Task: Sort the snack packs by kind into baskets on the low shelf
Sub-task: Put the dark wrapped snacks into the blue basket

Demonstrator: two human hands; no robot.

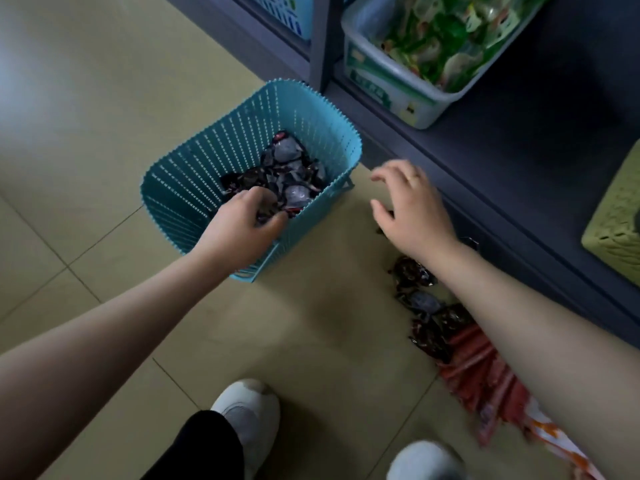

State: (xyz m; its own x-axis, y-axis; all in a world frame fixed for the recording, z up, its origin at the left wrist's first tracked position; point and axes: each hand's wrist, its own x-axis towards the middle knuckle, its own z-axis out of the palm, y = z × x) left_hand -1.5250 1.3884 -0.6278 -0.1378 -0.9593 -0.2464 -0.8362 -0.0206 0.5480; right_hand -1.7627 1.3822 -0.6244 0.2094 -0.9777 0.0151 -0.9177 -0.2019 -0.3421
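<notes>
Head view, looking down at a tiled floor [104, 140] in front of a dark low shelf [519, 161]. A teal slatted basket [194, 168] stands on the floor just beside the shelf's upright post; dark snack packs [291, 174] lie heaped in its bottom. The left hand [242, 226] reaches over the near rim into the basket, fingers curled around a few dark packs at the edge of the heap. The right hand [412, 206] hovers above the floor between the basket and the shelf edge, fingers spread and relaxed, grasping nothing; a ring shows on one finger. Under and behind the right forearm, a loose pile of dark packs [419, 299] lies on the floor along the shelf base, and nearer the person a fan of red stick packs [481, 368] lies touching that pile. On the shelf, a white basket [381, 84] holds green snack packs [443, 39]; a light blue basket [284, 12] stands left of the post, and a corner of an olive basket [616, 220] shows at the right edge. Two white shoes [249, 410] stand on the floor at the bottom
</notes>
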